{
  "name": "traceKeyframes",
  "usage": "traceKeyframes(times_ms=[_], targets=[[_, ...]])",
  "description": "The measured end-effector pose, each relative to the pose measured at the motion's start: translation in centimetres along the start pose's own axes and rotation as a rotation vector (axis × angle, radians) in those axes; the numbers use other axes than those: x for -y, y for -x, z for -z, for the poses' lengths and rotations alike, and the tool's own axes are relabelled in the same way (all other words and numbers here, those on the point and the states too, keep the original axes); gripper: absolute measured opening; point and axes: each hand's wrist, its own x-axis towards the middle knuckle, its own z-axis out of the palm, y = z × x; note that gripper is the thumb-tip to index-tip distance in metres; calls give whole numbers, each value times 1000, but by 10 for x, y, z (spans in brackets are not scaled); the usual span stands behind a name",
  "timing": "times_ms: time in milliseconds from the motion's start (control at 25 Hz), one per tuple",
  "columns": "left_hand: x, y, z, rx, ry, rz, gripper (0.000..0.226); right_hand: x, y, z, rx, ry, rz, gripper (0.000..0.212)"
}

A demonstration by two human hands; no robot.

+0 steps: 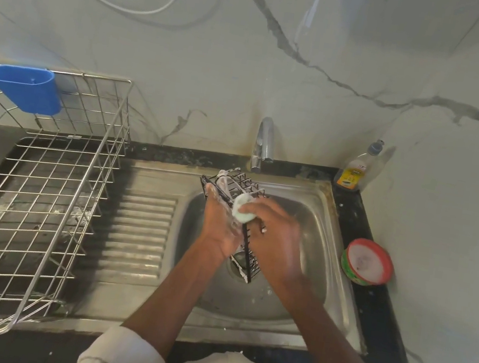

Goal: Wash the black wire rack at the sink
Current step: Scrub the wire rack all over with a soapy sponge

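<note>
The black wire rack (233, 199) was held over the sink (317, 200) basin, tilted, its far end up near the tap (265, 141) and its near end down above the drain (238, 270). The left hand (218, 225) gripped the rack from the left side, fingers curled round the wires, with soap foam on them. The right hand (277, 234) held a pale round sponge (243, 210), pinched in the fingers and pressed against the rack's top edge; this hand was motion-blurred. The two hands were close together, both on the rack.

A steel wire dish basket (43, 181) stood on the left of the counter, partly over the ribbed drainboard (139, 234), with a blue plastic cup (27, 88) hooked on its far rim. A bottle of dish liquid (356, 171) stood in the right back corner by the wall. A round tub with a red rim (368, 263) sat on the dark counter (374, 312) just right of the sink. Pale sleeves (122, 357) showed at the bottom edge.
</note>
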Motion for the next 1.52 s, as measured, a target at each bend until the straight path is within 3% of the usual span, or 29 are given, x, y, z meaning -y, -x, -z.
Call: traceKeyframes(times_ms=[160, 280, 400, 600, 720, 840, 960, 1120, 1280, 1440, 1520], targets=[[-2, 6, -2, -45, 53, -9, 85, -4, 3, 9, 16, 57, -102, 30], [0, 3, 0, -57, 104, 22, 91, -8, 6, 4, 59, 100, -6, 31], [0, 6, -3, -43, 152, 3, 87, -7, -2, 3, 37, 152, -93, 32], [-7, 26, -14, -101, 174, -6, 78, 5, 5, 8, 117, -98, -27, 31], [-6, 18, -11, -47, 221, 19, 80, -1, 4, -1, 89, -143, 66, 36], [-7, 12, -6, -9, 224, 19, 68, -12, 20, 3, 142, -184, -112, 37], [-4, 9, -8, -46, 185, 42, 74, -9, 16, 13, 240, -142, -174, 34], [3, 8, -12, -43, 58, 25, 88, -8, -25, 22, -7, 12, -361, 34], [2, 10, -16, -69, 65, 13, 92, 5, -10, 6, 119, -57, -188, 34], [8, 8, -9, -11, -47, -11, 86, -10, -39, 24, -38, 80, -388, 33], [10, 11, -11, 1, -99, -13, 80, -9, -51, 26, -75, -6, -348, 36]])
